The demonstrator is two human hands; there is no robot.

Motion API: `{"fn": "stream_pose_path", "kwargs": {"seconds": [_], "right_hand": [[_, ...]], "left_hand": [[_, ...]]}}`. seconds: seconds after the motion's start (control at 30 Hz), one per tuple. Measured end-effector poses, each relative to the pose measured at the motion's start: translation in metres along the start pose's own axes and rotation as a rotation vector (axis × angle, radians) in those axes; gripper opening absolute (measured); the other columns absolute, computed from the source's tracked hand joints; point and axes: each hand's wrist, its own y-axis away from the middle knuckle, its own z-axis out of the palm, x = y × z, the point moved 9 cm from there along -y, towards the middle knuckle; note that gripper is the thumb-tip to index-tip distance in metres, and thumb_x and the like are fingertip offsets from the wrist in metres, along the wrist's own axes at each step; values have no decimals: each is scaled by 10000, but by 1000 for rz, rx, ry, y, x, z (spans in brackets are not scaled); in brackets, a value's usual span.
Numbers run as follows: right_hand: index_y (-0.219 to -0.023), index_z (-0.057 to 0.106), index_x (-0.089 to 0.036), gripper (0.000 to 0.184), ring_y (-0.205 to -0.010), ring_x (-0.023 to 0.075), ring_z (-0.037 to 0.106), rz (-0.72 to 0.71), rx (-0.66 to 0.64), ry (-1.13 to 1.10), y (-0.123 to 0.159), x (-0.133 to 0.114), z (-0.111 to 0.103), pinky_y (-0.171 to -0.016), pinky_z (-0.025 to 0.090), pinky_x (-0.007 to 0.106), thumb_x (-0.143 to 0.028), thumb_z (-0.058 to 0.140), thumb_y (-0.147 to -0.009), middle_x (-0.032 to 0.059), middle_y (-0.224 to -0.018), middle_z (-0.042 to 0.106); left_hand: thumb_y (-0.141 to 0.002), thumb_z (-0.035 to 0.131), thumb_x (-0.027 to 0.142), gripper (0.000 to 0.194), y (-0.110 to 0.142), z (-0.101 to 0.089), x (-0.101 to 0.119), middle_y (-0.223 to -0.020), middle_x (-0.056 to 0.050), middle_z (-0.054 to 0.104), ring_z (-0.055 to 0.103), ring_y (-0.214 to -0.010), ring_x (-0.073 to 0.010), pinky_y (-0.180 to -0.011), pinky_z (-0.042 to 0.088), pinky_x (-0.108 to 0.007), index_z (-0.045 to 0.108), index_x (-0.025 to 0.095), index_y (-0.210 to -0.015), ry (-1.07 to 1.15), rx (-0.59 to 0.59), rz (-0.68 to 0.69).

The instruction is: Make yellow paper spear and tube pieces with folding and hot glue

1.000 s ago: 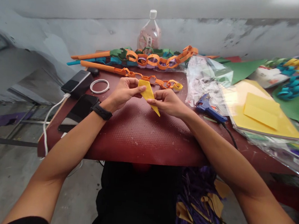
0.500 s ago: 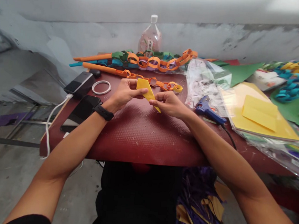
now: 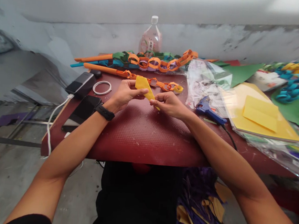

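A folded piece of yellow paper [image 3: 143, 85] is held above the middle of the dark red table [image 3: 137, 138], slanting down to the right. My left hand [image 3: 126, 93] pinches its left part, thumb on the near face and the other fingers behind. At the lower right end, my right hand [image 3: 169, 104] grips the paper's narrow tip between thumb and fingers. Just behind the hands lies a thin orange paper chain [image 3: 155, 83] with a yellow link at its right end. Part of this chain is hidden by the yellow paper.
A blue glue gun [image 3: 209, 110] lies right of my hands, near a clear plastic bag [image 3: 206, 78] and yellow paper sheets [image 3: 263, 114]. On the left are a phone [image 3: 83, 110], a power bank [image 3: 81, 82] and a white ring [image 3: 102, 87]. A plastic bottle [image 3: 151, 39] stands behind.
The yellow paper has tilted slightly and its upper end has moved a little left and up. Both hands keep their hold on it. The camera view has shifted very slightly.
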Motion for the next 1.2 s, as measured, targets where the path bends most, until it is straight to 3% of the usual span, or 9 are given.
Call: {"fn": "stream_pose_path", "kwargs": {"seconds": [0.37,0.63,0.8,1.2], "right_hand": [[-801,705,-181,621,-595,101,452,-26,36,81,-1,1,-3,-565,328,314,-771,703,-996,8,-667,636],[-762,688,-195,625,-606,112,465,-20,88,101,-1,4,-8,-589,341,316,-779,724,-983,16,-666,647],[-807,671,-202,600,-657,124,493,-11,148,70,-2,3,-10,-613,369,316,-777,816,-897,22,-738,665],[-743,654,-202,653,-569,95,427,-24,143,79,1,-3,-13,-545,311,309,-818,769,-926,2,-636,608]], "left_hand": [[-639,1106,473,532,-2,-11,4,-1021,-80,866,801,-814,-164,-706,653,-284,840,156,-972,-61,73,51],[-512,1149,484,640,-2,-6,0,-958,-74,856,770,-777,-146,-726,651,-275,829,147,-951,-24,32,20],[-538,1138,473,625,-2,-10,2,-992,-83,862,787,-809,-168,-737,661,-288,813,152,-965,-64,68,49],[-518,1124,383,569,-2,-4,6,-891,-57,838,753,-732,-148,-665,625,-260,801,142,-920,-13,34,86]]}}
